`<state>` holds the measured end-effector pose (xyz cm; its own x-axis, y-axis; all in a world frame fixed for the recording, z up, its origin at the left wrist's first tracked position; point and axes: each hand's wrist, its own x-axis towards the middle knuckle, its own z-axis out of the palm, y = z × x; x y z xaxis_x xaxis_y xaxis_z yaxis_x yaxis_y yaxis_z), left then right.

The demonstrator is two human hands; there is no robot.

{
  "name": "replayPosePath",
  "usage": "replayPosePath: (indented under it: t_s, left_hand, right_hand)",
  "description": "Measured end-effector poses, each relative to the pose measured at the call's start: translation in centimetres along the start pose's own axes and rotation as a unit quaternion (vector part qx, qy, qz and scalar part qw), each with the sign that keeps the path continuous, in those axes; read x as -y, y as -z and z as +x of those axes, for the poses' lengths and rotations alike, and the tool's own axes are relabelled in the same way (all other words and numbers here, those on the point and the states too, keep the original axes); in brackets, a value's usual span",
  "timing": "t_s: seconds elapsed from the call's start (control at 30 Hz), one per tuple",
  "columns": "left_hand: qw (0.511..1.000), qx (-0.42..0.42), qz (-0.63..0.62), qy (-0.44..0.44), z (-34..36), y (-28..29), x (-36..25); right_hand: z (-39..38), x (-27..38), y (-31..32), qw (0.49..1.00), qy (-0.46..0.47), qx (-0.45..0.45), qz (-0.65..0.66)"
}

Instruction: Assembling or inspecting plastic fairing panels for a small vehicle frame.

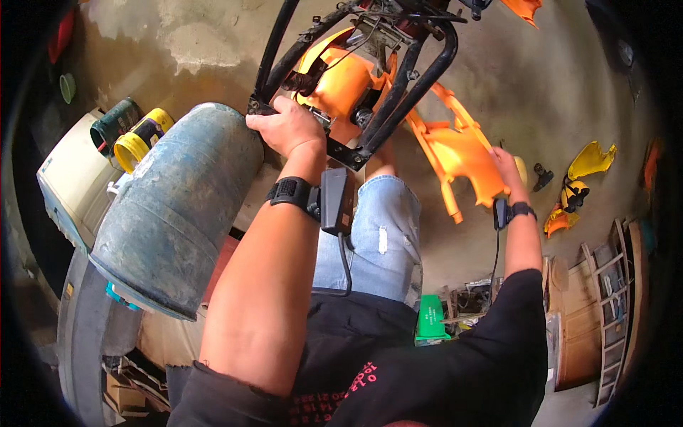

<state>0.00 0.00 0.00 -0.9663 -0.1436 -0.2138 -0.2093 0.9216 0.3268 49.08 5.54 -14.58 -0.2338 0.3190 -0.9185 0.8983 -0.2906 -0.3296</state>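
Note:
My left hand (290, 128) is closed around the lower left corner of a black tubular metal frame (432, 70), which looks like part of a motorbike. Off to the right, my right hand (506, 171) grips the edge of an orange plastic body panel (459, 151); some of its fingers are hidden behind the panel. This panel hangs beside the frame, with narrow arms reaching up and down. Between the frame's tubes sits a rounded orange fender-like part (345, 84), with black fittings and a cable near it.
A large blue barrel (178, 206) lies close to my left arm, beside a yellow bucket (130, 151) and a dark green bucket (116, 122). Yellow and black plastic pieces (575, 193) lie on the floor at right. A wooden ladder (612, 306) and a green box (430, 318) are nearer me.

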Motion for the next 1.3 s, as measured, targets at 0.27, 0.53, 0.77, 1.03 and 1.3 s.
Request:
replayPosePath:
  t_s: [0.27,0.53,0.77,1.03,1.3]
  left_hand:
    - [0.997,0.031,-0.063,0.018,-0.2,-2.2,-1.2]
    - [0.998,0.018,-0.062,-0.006,0.0,-2.0,-0.6]
    - [0.998,0.017,-0.055,-0.020,-0.2,-2.6,-0.7]
    - [0.999,0.010,-0.041,-0.013,-0.2,-2.4,-0.6]
    - [0.997,0.013,-0.082,0.004,0.5,-3.1,0.5]
  right_hand:
    - [9.8,8.2,-2.6,0.987,0.071,-0.063,0.130]
    - [15.2,9.8,-6.7,0.990,0.081,-0.108,0.045]
    - [19.0,10.5,-3.7,0.994,0.042,-0.098,-0.016]
    - [18.9,12.0,-4.6,0.988,-0.056,-0.079,-0.120]
    - [16.9,13.0,-10.1,0.977,-0.172,-0.117,0.048]
